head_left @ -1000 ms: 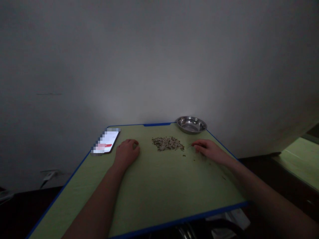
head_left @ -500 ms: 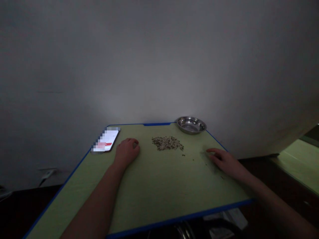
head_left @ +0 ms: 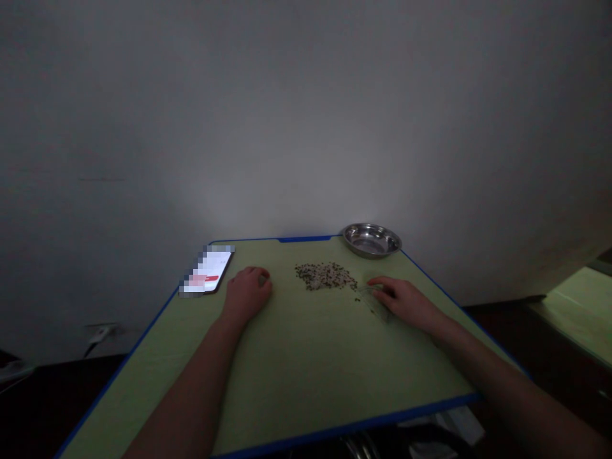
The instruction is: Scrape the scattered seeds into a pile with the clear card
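Note:
A loose, flat pile of small dark and pale grains (head_left: 325, 276) lies on the light green tabletop (head_left: 296, 357). To its left, my left hand (head_left: 247, 294) rests on the table with fingers curled in; what they hold, if anything, is hidden. Right of the pile, my right hand (head_left: 404, 301) pinches a thin, clear plastic piece (head_left: 379, 307) between thumb and fingers. This piece slants down to the table, its near edge close to the pile's right end. A few stray grains (head_left: 357, 299) lie beside it.
A shiny metal bowl (head_left: 371, 241) stands at the back right corner. At the back left lies a phone (head_left: 213, 268) with a lit screen. Blue edging (head_left: 306, 240) borders the table, and a grey wall (head_left: 306, 127) rises behind it.
My right hand has moved left toward the pile, bringing the clear plastic piece near its right end. My left hand stays in place; the view has shifted slightly.

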{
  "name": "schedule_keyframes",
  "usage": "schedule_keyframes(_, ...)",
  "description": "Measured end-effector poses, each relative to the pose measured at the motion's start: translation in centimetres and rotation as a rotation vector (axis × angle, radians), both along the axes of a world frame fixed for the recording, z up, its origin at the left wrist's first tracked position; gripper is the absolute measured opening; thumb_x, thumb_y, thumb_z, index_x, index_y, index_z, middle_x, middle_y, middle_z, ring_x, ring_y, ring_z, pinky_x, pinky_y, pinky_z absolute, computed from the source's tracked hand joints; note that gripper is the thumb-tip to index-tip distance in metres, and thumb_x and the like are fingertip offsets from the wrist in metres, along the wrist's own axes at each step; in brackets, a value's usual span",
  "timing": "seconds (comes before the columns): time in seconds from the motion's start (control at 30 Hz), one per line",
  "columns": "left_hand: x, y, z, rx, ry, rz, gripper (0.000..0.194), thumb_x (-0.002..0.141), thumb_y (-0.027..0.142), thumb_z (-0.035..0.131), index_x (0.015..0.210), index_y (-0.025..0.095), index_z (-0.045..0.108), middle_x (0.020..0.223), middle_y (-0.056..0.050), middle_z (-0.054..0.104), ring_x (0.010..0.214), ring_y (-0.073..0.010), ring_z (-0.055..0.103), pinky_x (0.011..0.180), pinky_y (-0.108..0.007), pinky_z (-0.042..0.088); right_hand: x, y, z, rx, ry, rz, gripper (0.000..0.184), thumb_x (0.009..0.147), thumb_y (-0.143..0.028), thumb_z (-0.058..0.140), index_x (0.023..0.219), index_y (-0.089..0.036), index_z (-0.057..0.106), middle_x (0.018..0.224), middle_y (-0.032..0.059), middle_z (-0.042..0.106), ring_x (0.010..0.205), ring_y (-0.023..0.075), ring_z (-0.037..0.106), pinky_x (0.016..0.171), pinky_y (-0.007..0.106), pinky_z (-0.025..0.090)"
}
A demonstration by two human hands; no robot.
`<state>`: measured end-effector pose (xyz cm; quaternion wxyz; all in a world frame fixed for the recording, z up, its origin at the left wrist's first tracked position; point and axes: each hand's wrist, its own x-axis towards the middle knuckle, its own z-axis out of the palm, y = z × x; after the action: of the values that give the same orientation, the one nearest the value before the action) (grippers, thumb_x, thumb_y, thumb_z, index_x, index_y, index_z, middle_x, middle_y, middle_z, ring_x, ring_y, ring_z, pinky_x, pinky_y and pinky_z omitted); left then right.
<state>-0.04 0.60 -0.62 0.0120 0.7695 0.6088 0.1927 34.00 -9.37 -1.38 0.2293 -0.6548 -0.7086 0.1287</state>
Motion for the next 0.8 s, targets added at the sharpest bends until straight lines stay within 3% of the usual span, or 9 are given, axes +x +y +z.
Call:
schedule_keyframes(0.2,-0.1,0.0,-0.2,0.002,-0.009,-0.004,0.033,0.079,0.029,0.045,0.101,0.018,0.067,0.114,-0.011,0.064,0.107,-0.0266,0.057,0.095,-0.042,0.043,-0.2,0.3,0.0,-0.001,0.001,0.005,0.039,0.088,-0.034,0.046,0.116,-0.015,0.065,0.074,0.0063,0.068,0.063,0.0201,0.060,0.061,0.030,0.043)
schedule_keyframes(0.5,-0.1,0.1,-0.2,-0.008,0.001,0.003,0.032,0.079,0.028,0.045,0.101,0.018,0.066,0.114,-0.010,0.064,0.109,-0.0260,0.057,0.095,-0.040,0.043,-0.5,1.3,0.9,-0.028,-0.025,0.091,0.035,0.088,-0.029,0.049,0.116,-0.018,0.066,0.095,0.0093,0.073,0.079,0.0222,0.065,0.072,0.033,0.047)
schedule_keyframes(0.7,-0.2,0.0,-0.2,-0.002,-0.009,-0.007,0.031,0.079,0.027,0.045,0.100,0.018,0.065,0.114,-0.010,0.064,0.109,-0.0249,0.056,0.096,-0.039,0.042,-1.2,2.0,1.6,-0.052,-0.015,0.205,0.033,0.086,-0.024,0.050,0.113,-0.019,0.067,0.099,0.0079,0.071,0.079,0.0202,0.063,0.071,0.031,0.047)
schedule_keyframes(0.8,-0.1,-0.1,-0.1,-0.003,-0.006,0.001,0.031,0.079,0.028,0.045,0.101,0.019,0.066,0.114,-0.010,0.064,0.108,-0.0253,0.057,0.094,-0.040,0.043,-1.5,2.1,1.5,-0.065,-0.006,0.230,0.032,0.085,-0.024,0.051,0.113,-0.018,0.067,0.089,0.0069,0.070,0.073,0.0189,0.061,0.067,0.030,0.046)
